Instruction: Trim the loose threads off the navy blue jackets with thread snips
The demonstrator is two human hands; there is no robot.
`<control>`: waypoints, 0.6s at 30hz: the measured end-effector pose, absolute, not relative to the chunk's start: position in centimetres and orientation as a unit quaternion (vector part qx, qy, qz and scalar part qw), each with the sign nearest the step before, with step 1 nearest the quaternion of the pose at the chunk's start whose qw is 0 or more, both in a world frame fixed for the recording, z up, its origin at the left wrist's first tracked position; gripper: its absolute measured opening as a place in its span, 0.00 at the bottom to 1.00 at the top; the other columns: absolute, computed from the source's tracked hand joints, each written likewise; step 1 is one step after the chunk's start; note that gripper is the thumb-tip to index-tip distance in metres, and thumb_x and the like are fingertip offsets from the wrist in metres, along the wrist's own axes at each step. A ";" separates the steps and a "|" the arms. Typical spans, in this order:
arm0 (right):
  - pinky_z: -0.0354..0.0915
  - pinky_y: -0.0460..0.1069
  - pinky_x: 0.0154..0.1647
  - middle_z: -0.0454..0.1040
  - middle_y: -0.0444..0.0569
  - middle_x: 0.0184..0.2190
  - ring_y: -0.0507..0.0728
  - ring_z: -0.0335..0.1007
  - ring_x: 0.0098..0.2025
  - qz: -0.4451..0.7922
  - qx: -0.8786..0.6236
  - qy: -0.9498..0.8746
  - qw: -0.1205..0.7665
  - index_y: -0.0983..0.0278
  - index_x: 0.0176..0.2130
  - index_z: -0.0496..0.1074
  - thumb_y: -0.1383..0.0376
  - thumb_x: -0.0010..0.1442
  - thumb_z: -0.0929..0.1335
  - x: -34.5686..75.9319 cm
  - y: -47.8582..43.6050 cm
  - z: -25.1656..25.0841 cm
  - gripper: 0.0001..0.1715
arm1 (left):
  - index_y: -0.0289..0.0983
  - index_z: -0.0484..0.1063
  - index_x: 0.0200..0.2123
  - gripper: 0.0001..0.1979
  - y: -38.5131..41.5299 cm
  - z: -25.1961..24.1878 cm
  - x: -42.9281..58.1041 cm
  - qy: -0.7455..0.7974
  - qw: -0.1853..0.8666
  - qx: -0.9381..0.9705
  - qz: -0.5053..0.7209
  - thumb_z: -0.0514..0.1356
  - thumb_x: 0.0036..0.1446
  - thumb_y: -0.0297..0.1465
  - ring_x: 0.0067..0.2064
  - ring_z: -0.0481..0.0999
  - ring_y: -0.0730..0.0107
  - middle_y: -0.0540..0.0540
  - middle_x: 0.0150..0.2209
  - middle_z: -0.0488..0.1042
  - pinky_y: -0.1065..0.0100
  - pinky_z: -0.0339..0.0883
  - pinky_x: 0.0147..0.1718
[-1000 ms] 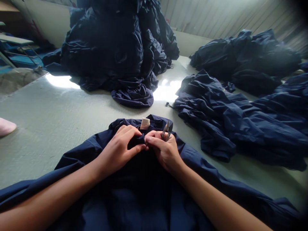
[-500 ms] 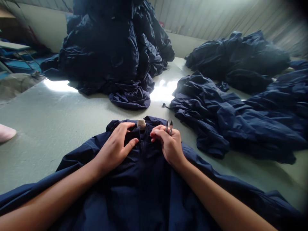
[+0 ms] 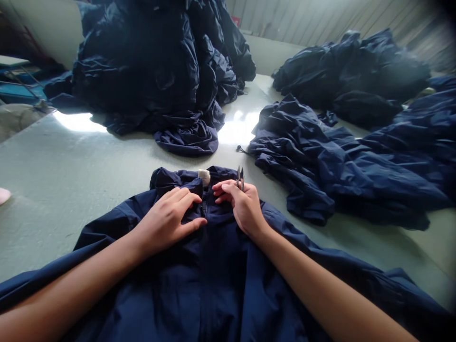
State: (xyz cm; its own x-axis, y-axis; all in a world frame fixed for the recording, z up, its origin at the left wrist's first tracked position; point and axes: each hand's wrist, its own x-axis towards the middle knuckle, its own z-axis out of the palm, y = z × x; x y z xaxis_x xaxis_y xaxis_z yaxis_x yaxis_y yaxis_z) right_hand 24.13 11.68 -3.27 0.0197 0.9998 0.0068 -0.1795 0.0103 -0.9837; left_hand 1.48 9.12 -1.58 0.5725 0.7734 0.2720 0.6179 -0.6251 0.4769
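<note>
Jacket (image 3: pixel 171 289) front-up on bench (image 3: pixel 117 166); L hand (image 3: pixel 169 216) on it by zip (image 3: pixel 204 206), thumb & fingers apart, no clear grip; R hand (image 3: pixel 245 204) has snips (image 3: pixel 240 179), tips up, fingertips half-curled; best steady cloth w/ L, tips clear of label (image 3: pixel 204 177); pile (image 3: pixel 135 61) ahead, heap (image 3: pixel 313 156) to R, limiting room

Slender bare forearms (image 3: pixel 81 279), bare left hand (image 3: pixel 169 214) and right hand (image 3: pixel 246 205), slim fingers (image 3: pixel 194 224)
</note>
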 end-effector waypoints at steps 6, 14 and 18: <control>0.78 0.51 0.33 0.83 0.50 0.33 0.55 0.78 0.31 0.540 -0.451 -0.441 0.557 0.66 0.35 0.84 0.62 0.62 0.74 24.2 11.8 -3.5 0.10 | 0.39 0.71 0.64 0.24 9.1 -2.0 1.4 0.397 0.140 0.890 0.176 0.60 0.73 0.46 0.50 0.75 0.51 0.41 0.48 0.74 0.51 0.70 0.54; 0.78 0.47 0.27 0.83 0.50 0.39 0.52 0.78 0.26 0.518 -0.474 -0.466 0.538 0.65 0.26 0.77 0.61 0.57 0.79 24.2 12.0 -3.0 0.14 | 0.41 0.71 0.53 0.11 9.2 -2.0 1.4 0.390 0.168 0.882 0.205 0.63 0.71 0.37 0.48 0.75 0.57 0.46 0.44 0.73 0.56 0.69 0.53; 0.72 0.45 0.20 0.79 0.46 0.33 0.50 0.73 0.22 0.519 -0.480 -0.452 0.545 0.63 0.21 0.68 0.65 0.52 0.80 24.1 12.0 -2.6 0.21 | 0.40 0.71 0.45 0.08 9.0 -1.7 1.6 0.393 0.192 0.870 0.230 0.63 0.71 0.38 0.47 0.75 0.58 0.47 0.43 0.73 0.57 0.68 0.52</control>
State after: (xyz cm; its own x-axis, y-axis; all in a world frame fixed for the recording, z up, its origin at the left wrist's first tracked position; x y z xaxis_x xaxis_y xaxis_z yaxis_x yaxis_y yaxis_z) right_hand 24.12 11.96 -2.57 0.0536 0.9986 -0.0046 -0.1315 0.0025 -0.9913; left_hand 1.63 9.00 -1.73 0.5856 0.7713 0.2495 0.5949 -0.6180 0.5141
